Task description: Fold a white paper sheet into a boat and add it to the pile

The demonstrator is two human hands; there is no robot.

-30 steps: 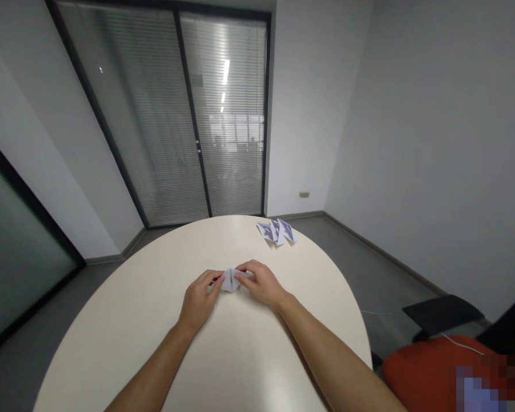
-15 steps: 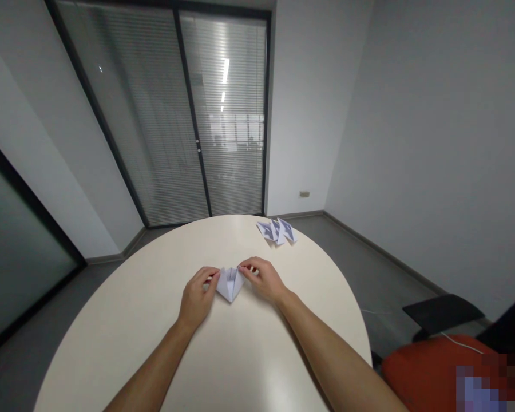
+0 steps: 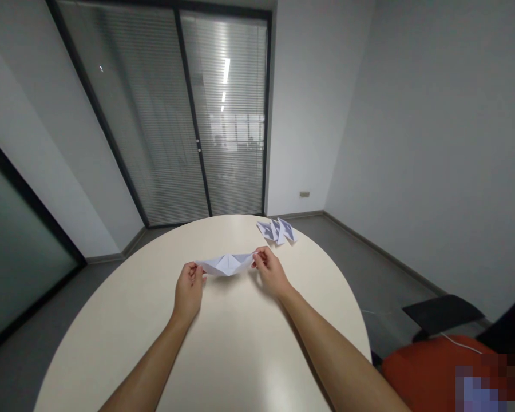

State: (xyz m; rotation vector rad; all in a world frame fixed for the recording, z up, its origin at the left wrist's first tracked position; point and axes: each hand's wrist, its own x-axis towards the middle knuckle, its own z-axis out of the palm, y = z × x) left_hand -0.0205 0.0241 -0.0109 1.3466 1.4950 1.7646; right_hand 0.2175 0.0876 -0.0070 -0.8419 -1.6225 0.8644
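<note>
A white folded paper boat (image 3: 228, 265) is stretched between my two hands, with a pointed peak in its middle and a long tip at each side. My left hand (image 3: 189, 289) pinches the left tip between thumb and fingers. The right tip is gripped the same way by my right hand (image 3: 269, 270). A shadow lies on the table just under the boat, which seems held slightly above the surface. Parts of both tips are hidden by my fingers.
Several folded papers with dark printing (image 3: 277, 231) lie at the far right of the round cream table (image 3: 223, 355). An orange chair (image 3: 416, 366) with a black armrest (image 3: 443, 313) stands at the right. Behind the table are glass panels with blinds (image 3: 232, 171).
My hands have moved apart, pulling the compact folded paper out into a wide boat shape. The paper has risen a little and the side tips now show. The printed papers have not moved.
</note>
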